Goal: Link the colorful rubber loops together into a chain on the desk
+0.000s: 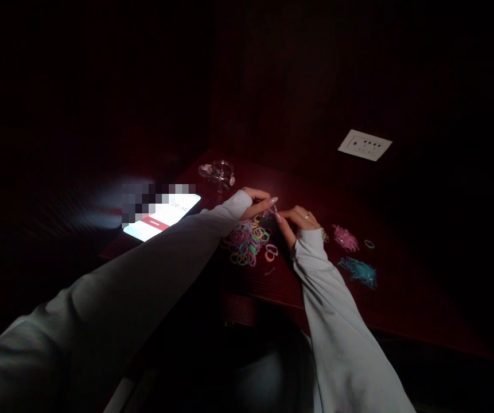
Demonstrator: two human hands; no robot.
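Observation:
Over the dark red table, my left hand [259, 203] and my right hand [297, 222] meet with their fingertips nearly touching. Both are closed in a pinch; a small pinkish thing [275, 210] seems to be between them, too small and dim to name. Right below my left hand lies a heap of small multicoloured elastic hair ties [247, 244]. A few loose ones [271, 252] rest at the heap's right edge. Beyond my right wrist are a pink bundle of thin bands [345, 238] and a blue bundle of similar bands [359, 272].
A lit phone [173, 217] lies left of my left forearm. Behind it stands a small clear jar [222, 171] with pinkish bits beside it. One coloured ring [369, 244] sits at the right. A white socket plate [364, 145] is on the dark wall.

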